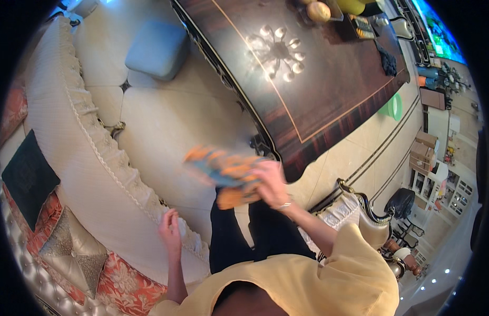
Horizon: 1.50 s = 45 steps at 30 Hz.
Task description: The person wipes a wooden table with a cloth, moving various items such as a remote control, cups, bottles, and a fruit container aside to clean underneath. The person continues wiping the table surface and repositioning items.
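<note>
My right hand [270, 182] is closed on an orange and blue-grey patterned cloth [224, 170], which is blurred by motion and hangs over the floor in front of my legs. The cloth is near the corner of the dark polished wooden table [292, 158]. My left hand [170, 229] is raised beside the edge of the cream sofa cover [106, 185], with its fingers partly curled and nothing seen in it.
A blue-grey stool [157, 50] stands between sofa and table. Cushions, among them a dark green one [30, 179], lie on the sofa. A carved armchair [373, 225] is at my right. A green bin [394, 106] stands past the table; a dark cloth [386, 59] lies on it.
</note>
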Motion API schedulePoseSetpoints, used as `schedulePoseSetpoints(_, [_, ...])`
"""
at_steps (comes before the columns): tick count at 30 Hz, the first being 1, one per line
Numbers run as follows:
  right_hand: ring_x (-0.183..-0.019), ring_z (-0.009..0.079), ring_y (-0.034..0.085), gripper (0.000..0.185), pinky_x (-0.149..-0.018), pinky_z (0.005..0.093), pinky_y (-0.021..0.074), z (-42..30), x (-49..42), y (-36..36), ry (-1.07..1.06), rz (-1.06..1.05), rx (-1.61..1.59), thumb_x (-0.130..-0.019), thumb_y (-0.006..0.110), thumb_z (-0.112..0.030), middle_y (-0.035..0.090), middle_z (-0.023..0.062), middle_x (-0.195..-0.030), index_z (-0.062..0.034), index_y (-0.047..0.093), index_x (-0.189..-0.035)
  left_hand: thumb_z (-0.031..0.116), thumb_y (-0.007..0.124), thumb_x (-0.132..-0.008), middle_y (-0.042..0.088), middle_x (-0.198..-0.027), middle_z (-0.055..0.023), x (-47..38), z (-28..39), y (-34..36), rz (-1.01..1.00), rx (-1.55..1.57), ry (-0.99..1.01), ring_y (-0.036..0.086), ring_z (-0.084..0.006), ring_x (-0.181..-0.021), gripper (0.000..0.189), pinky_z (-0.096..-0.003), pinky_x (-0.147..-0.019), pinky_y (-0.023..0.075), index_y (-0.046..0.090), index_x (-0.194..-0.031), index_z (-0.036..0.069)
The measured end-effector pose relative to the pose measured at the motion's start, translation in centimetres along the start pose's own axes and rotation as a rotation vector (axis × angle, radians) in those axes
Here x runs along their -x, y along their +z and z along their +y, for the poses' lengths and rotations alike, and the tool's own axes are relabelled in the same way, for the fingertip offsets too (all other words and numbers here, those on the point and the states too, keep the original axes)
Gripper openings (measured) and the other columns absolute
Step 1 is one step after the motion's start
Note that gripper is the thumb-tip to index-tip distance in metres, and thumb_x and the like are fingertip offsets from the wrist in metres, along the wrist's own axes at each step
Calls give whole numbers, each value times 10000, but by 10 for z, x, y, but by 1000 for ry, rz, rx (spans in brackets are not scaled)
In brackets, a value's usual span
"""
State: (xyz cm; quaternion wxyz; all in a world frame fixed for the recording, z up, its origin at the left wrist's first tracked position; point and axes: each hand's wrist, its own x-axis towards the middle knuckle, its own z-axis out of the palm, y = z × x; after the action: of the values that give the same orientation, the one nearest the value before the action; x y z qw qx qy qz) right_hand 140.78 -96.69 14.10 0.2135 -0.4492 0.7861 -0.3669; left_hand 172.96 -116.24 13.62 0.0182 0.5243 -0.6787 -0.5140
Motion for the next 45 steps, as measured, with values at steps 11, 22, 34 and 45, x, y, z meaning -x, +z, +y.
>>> schedulePoseSetpoints(11, [-1470,359,228,708,-1080,679,114,271,-159,-82,924,432,858,-925,473,-544,234,63,-1635,-303,276,-1560,32,597,-933,696,-973,-138,-122,111,42,-318,22,280,691,-237,-840,181,-342,-770,544,653,-1104,11])
schedulePoseSetpoints(22, [-1231,293,475,468,-1040,574,290,161,-498,42,7,471,542,-763,666,-256,577,55,-1260,-215,607,-1225,11,571,-963,692,-1018,-122,-353,303,84,-345,-61,324,688,-209,-951,192,-334,-826,536,625,-1146,-10])
schedulePoseSetpoints(34, [-1138,239,517,420,-1000,470,331,148,-286,-61,496,413,414,-681,705,-138,605,2,-1114,-229,663,-1088,361,707,-898,521,-1258,-280,-527,567,340,-835,317,54,688,-321,-946,787,-381,-776,594,269,-1427,-22])
schedulePoseSetpoints(45, [-1095,336,562,451,-995,420,444,180,-262,-190,736,1120,305,-681,519,17,618,138,-1121,-44,627,-1114,33,388,-943,478,-1260,-294,-515,548,379,-926,501,-118,656,-505,-941,450,-548,-766,629,280,-1374,-39])
